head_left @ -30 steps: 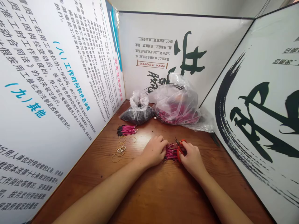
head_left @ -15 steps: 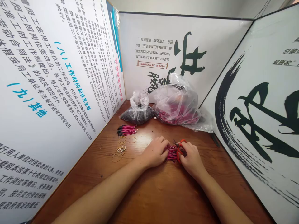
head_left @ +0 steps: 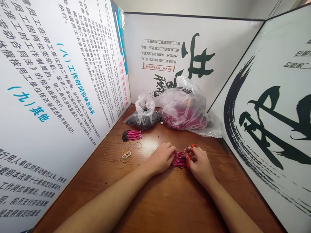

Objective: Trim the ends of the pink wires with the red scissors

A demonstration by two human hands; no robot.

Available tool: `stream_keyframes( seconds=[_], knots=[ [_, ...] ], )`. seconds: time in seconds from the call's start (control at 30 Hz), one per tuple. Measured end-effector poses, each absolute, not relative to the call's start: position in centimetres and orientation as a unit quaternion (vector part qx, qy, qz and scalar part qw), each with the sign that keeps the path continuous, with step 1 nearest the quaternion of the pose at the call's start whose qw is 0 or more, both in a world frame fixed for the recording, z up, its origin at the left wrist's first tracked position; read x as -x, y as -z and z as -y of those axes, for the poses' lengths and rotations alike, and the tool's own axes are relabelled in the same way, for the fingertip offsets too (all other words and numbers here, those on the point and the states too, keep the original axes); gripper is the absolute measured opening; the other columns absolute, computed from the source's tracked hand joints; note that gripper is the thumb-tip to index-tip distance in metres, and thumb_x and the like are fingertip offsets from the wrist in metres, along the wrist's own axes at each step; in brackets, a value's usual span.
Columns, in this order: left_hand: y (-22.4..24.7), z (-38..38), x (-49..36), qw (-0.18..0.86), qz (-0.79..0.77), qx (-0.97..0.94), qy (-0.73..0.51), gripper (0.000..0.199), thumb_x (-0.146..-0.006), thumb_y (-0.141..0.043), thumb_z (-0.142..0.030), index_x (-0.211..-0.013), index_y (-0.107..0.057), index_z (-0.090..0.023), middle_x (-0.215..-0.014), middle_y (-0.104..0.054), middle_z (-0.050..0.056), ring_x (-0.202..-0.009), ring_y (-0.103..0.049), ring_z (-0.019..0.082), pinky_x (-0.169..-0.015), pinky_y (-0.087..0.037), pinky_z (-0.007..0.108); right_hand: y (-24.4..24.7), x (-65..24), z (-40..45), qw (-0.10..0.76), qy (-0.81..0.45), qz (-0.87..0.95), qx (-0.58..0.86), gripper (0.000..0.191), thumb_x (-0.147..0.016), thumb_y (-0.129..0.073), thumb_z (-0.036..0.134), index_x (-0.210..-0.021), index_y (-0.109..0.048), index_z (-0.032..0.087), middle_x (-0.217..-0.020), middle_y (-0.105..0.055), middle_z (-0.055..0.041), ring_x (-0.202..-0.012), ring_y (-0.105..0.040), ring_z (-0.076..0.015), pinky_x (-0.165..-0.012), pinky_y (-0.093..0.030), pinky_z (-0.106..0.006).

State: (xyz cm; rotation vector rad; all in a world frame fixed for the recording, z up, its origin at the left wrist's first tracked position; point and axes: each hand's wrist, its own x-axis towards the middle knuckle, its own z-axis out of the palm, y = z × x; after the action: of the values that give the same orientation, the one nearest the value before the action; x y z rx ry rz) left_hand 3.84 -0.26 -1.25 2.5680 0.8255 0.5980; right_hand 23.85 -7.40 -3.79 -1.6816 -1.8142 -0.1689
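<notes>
"While the left hand [head_left: 161,158] curls at one end of the loose pink wires [head_left: 179,159], what does the right hand [head_left: 201,163] do?" asks Kit.

"Its fingers wrap around the red-handled cutters [head_left: 188,161], close to the other end," says Bo. "The wires lie on the table [head_left: 170,200], between the two hands."

"Does the left hand pinch them?"

"Its fingers touch them, but its tips are hidden, so Bo can't tell if they squeeze."

"How do the hands do this well?"

"The left one should be soft and steady, so the thin wires don't roll or cross. The right one should mind the sharp tips, as the other fingers are near. Small, slow moves look best."

"And the neat bundle [head_left: 132,135]?"

"It sits apart, just past the rubber bands [head_left: 126,154]. Both arms should stay low and not bump it."
</notes>
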Motion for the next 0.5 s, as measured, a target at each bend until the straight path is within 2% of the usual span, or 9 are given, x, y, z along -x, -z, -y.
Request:
stream_keyframes(
  seconds=[0.2,0.37,0.5],
  knots=[
    [1.17,0.11,-3.70,0.184,-0.306,-0.909,-0.214,0.018,-0.097,-0.043,-0.015,-0.103,-0.059,-0.019,-0.102,-0.063,0.005,-0.094,-0.056,0.019,-0.084,-0.046,0.030,3.85,-23.96,7.51,0.316,0.054,0.684,0.655,0.026,-0.095,-0.059,0.039,-0.105,-0.064,0.016,-0.099,-0.066,-0.0032,-0.084,-0.064,-0.0146,-0.077,-0.055,-0.035],
    [1.26,-0.01,-3.74,0.159,-0.306,-0.918,-0.197,0.021,-0.096,-0.041,-0.015,-0.088,-0.060,-0.019,-0.094,-0.060,0.006,-0.085,-0.054,0.020,-0.075,-0.045,0.031,3.96,-23.86,7.56,0.269,0.032,0.713,0.646,0.026,-0.095,-0.060,0.040,-0.103,-0.064,0.016,-0.097,-0.067,-0.0028,-0.084,-0.064,-0.0149,-0.079,-0.054,-0.037],
    [1.03,-0.02,-3.69,0.141,-0.305,-0.922,-0.191,0.017,-0.096,-0.045,-0.018,-0.087,-0.060,-0.019,-0.095,-0.061,0.007,-0.090,-0.054,0.022,-0.081,-0.044,0.035,4.14,-23.92,7.33,0.243,0.033,0.715,0.655,0.026,-0.095,-0.060,0.040,-0.101,-0.064,0.016,-0.095,-0.066,-0.0023,-0.082,-0.064,-0.0145,-0.078,-0.054,-0.036]
  ],
)
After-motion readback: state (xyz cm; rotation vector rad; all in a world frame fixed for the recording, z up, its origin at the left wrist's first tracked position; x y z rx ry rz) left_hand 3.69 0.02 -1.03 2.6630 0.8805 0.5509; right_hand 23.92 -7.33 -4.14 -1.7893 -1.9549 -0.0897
